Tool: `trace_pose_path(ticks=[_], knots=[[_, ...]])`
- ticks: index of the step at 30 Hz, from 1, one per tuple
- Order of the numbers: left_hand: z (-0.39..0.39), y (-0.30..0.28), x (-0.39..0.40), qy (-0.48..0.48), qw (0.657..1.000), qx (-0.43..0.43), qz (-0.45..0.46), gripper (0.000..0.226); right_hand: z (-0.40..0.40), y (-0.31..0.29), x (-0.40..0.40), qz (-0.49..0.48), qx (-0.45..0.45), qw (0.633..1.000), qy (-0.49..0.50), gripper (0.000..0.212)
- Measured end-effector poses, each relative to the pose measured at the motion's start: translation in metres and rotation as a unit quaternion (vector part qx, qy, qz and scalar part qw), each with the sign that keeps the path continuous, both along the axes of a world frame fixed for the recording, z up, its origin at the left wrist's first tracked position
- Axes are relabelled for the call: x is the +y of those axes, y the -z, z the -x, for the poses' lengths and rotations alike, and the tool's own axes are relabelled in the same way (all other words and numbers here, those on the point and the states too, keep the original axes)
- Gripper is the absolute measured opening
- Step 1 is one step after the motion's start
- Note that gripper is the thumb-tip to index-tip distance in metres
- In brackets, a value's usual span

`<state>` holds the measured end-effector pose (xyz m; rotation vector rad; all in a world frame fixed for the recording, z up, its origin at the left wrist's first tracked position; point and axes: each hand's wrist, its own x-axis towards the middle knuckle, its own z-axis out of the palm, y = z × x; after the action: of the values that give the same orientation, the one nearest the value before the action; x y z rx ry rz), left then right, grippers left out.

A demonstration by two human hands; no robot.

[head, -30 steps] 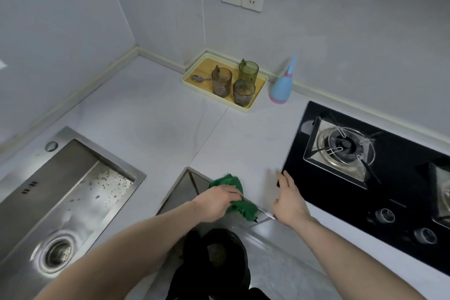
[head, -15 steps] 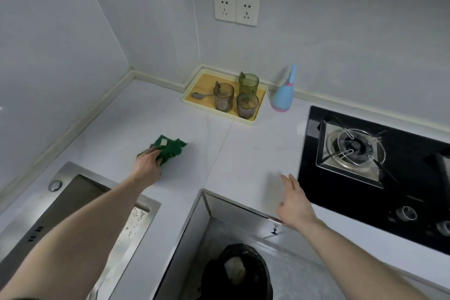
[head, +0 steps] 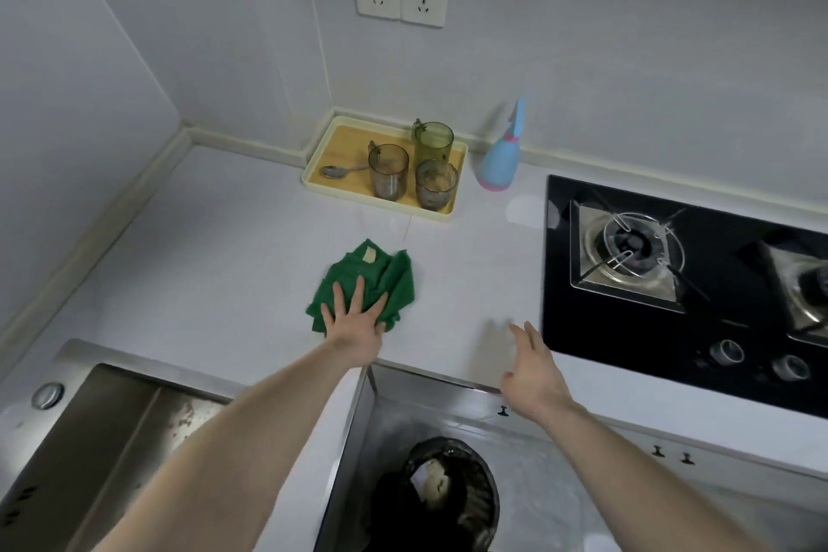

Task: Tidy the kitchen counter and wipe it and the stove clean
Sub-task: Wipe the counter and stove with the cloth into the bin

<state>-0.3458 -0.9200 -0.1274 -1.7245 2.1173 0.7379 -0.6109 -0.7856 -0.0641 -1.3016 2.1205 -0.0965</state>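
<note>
Left hand (head: 354,327), fingers spread flat, presses a green cloth (head: 372,282) across the worktop (head: 224,264) mid-wipe; right hand (head: 533,368) hovers open, stove (head: 672,327) likely next

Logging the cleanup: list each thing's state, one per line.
Cloth: crumpled, flat on counter under left hand.
Right hand: open, holding nothing.
Cups: three, upright on tray.
Spoon: lying on tray.
Spray bottle: upright.
Bin: open, holds rubbish.

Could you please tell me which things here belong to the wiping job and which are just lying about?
In use:
green cloth
left hand
counter
gas stove

Lying about:
tray of cups
blue spray bottle
sink
waste bin
</note>
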Motion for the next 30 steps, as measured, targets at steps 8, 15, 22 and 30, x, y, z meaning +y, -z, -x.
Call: trace_pose_path(ticks=[8, 15, 22, 30], knots=[[0.151, -0.023, 0.032, 0.170, 0.981, 0.026, -0.087, 0.073, 0.045, -0.008, 0.021, -0.002, 0.022, 0.999, 0.045, 0.083], [0.141, -0.048, 0.029, 0.030, 0.961, 0.251, -0.110, 0.068, 0.063, -0.010, 0.006, 0.015, 0.005, 1.000, 0.003, 0.081], [0.028, -0.058, 0.067, -0.107, 0.970, 0.207, 0.071, 0.056, 0.027, 0.019, -0.077, -0.020, 0.040, 0.985, -0.168, 0.099], [0.014, -0.058, 0.148, -0.161, 0.965, 0.174, 0.112, 0.061, 0.019, 0.060, -0.029, 0.004, 0.050, 0.950, -0.307, 0.088]])
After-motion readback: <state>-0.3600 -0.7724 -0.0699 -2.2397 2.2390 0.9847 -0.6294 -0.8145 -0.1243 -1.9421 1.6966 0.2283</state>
